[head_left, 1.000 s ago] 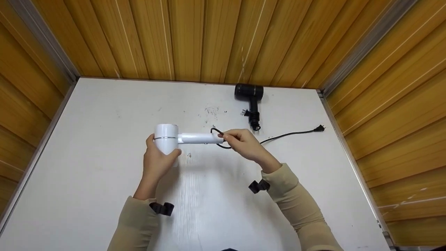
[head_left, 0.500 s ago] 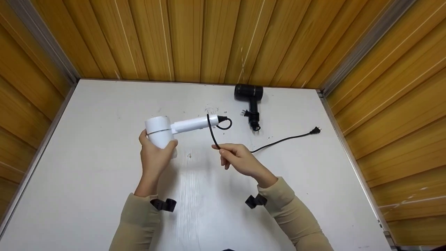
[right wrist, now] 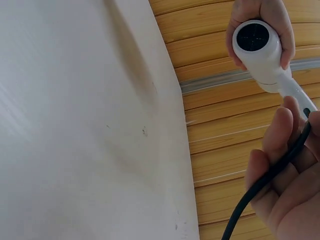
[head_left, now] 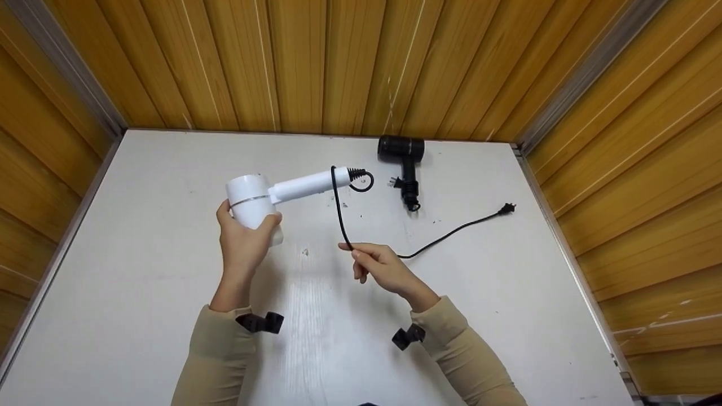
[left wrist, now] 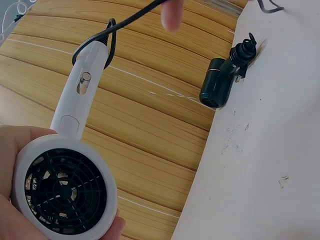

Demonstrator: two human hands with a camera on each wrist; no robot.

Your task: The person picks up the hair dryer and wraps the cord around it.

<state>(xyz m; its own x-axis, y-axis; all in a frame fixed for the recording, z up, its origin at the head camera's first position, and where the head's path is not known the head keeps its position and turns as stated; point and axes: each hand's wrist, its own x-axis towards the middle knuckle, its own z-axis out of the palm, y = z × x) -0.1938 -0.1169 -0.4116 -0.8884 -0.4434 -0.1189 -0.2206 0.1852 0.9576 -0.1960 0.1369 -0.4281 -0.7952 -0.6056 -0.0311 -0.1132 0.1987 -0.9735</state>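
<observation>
My left hand (head_left: 243, 239) grips the barrel of a white hair dryer (head_left: 251, 194), thumb on one side and fingers on the other. The dryer's handle (head_left: 307, 185) points right and slightly up. In the left wrist view its round black grille (left wrist: 65, 190) faces the camera. A black cord (head_left: 340, 217) leaves the handle's end in a small loop, passes round the handle and runs down to my right hand (head_left: 383, 268), which pinches it between thumb and forefinger. In the right wrist view the cord (right wrist: 260, 185) crosses the fingers. Its far part ends in a plug (head_left: 507, 208).
A black hair dryer (head_left: 401, 148) lies at the back of the white table (head_left: 169, 270), its cord bundled round the handle with the plug (head_left: 396, 182) sticking out. Wood-look panel walls (head_left: 299, 67) stand at the back and both sides.
My right hand has moved down and slightly left from the handle's end, drawing the cord with it. My left hand has shifted up and left, tilting the white dryer's handle upward.
</observation>
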